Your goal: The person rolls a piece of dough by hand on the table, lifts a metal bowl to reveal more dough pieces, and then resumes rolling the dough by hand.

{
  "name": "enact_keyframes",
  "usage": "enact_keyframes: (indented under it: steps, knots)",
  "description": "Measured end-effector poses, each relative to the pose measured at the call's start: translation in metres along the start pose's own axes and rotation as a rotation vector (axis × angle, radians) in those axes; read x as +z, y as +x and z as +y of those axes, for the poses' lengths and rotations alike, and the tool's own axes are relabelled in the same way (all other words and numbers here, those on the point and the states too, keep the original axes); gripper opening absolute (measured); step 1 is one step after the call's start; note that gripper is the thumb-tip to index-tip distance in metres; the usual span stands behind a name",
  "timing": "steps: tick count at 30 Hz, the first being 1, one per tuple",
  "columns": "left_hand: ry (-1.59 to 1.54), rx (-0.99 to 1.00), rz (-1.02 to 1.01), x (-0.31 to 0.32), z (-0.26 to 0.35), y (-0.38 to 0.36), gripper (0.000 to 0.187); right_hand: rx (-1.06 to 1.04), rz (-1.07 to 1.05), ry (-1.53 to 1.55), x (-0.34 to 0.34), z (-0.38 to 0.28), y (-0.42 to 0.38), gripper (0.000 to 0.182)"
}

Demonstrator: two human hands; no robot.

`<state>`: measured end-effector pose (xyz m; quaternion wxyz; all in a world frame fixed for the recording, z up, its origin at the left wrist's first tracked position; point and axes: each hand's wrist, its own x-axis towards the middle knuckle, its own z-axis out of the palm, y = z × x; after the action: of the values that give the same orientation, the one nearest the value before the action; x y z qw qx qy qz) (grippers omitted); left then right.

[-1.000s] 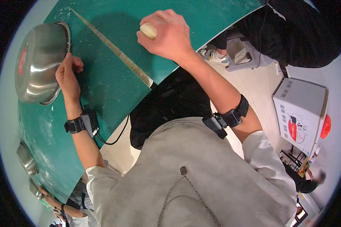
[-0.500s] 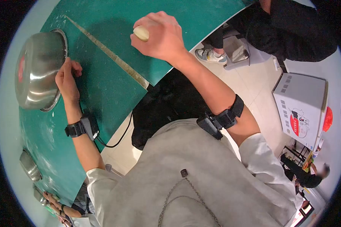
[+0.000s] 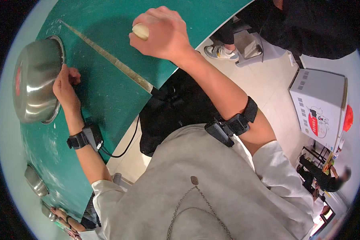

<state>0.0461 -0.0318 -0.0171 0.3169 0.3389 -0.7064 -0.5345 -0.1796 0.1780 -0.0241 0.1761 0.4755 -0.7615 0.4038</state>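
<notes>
My right hand (image 3: 164, 34) is closed around a pale, smooth piece of dough (image 3: 141, 31), whose rounded end shows past the thumb side. It is held over the green tabletop (image 3: 108, 116). My left hand (image 3: 67, 88) is beside the rim of a large steel bowl (image 3: 34, 84), its fingers loosely bent and apart with nothing visible in them. That bowl rests upside down, with a red mark on its base. Between the two hands, a long, narrow, dull strip (image 3: 112, 60) runs across the table to its near edge.
Smaller metal bowls (image 3: 36, 181) sit farther along the table, near another person's hands (image 3: 60, 215). Across the floor stands a white printed box (image 3: 318, 108) with a red item on it. A person in dark clothes (image 3: 300, 32) is close by at upper right. A black cable (image 3: 126, 146) hangs by my left wrist.
The whole view has shifted slightly. My right hand, still closed on the dough, appears a little higher and farther left. My left hand stays beside the bowl's rim.
</notes>
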Motion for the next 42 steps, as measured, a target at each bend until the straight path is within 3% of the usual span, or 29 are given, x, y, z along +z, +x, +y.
enact_keyframes:
  steps: [15, 20, 26, 42]
  knots:
    - [0.024, -0.009, 0.011, -0.002, 0.004, -0.002, 0.039, 0.062, -0.125, -0.123, -0.009, -0.008, 0.004, 0.019]
    - [-0.004, -0.019, 0.052, 0.001, 0.005, -0.004, 0.039, 0.064, -0.019, -0.038, -0.003, -0.005, 0.000, 0.018]
    - [-0.049, 0.062, -0.039, 0.000, 0.005, -0.007, 0.039, 0.084, -0.074, -0.032, -0.006, -0.006, 0.002, 0.018]
    - [-0.066, 0.012, -0.078, -0.001, 0.005, -0.009, 0.041, -0.006, -0.026, -0.038, 0.001, -0.002, 0.001, 0.022]
